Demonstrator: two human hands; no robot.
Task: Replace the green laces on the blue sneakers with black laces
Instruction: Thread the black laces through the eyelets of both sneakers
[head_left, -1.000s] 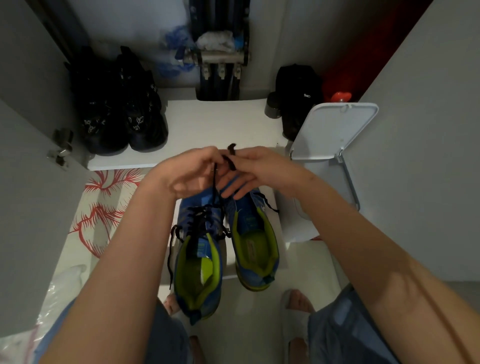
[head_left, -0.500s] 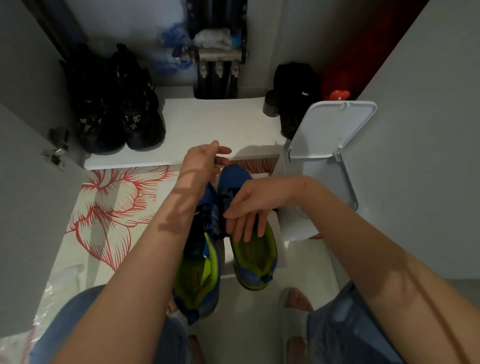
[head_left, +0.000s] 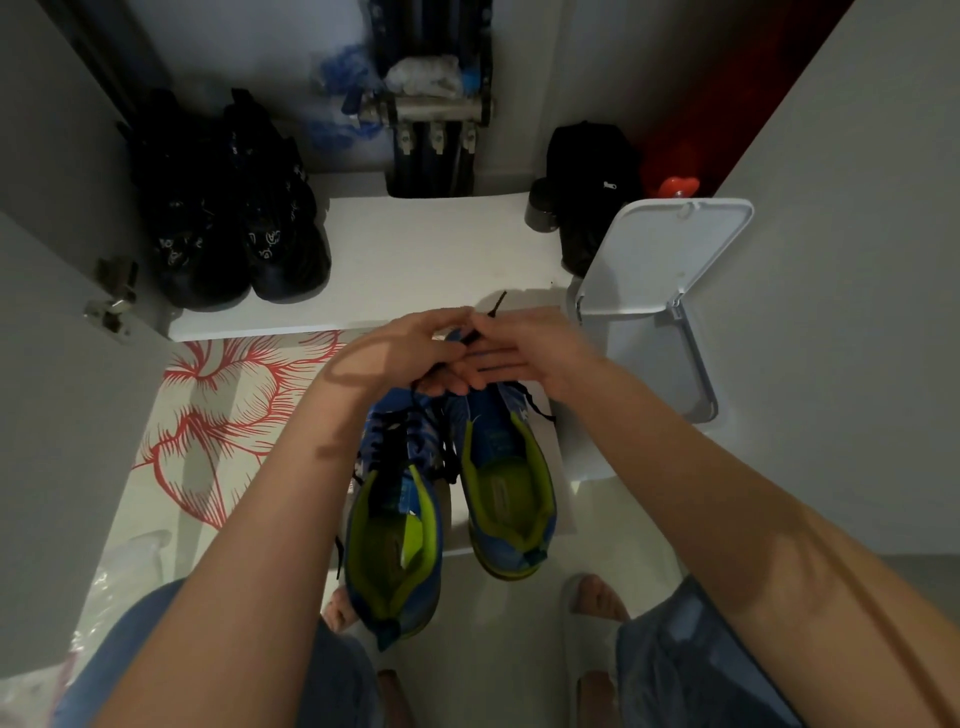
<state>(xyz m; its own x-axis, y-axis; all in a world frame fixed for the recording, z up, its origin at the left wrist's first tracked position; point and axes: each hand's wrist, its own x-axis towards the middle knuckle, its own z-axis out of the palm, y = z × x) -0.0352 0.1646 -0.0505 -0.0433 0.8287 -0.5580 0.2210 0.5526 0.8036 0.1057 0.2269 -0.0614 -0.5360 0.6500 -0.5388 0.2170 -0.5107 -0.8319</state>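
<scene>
Two blue sneakers with lime-green lining stand side by side on the floor, toes away from me. The left sneaker (head_left: 397, 525) carries a black lace (head_left: 447, 452) through its eyelets, and the right sneaker (head_left: 506, 488) shows loose black lace strands at its right side. Above the toes, my left hand (head_left: 402, 353) and my right hand (head_left: 524, 353) meet. Both pinch the black lace, whose tip (head_left: 493, 309) sticks up between them. No green lace is visible.
A white shelf (head_left: 415, 260) lies beyond the sneakers, with black shoes (head_left: 234, 208) at its left and a black bag (head_left: 592, 192) at its right. A white bin with raised lid (head_left: 660, 260) stands to the right. A red-flowered mat (head_left: 223, 415) covers the floor on the left.
Half a second ago my right hand was down on the right sneaker and my left was apart from it. Both have come together above the toes, holding the black lace.
</scene>
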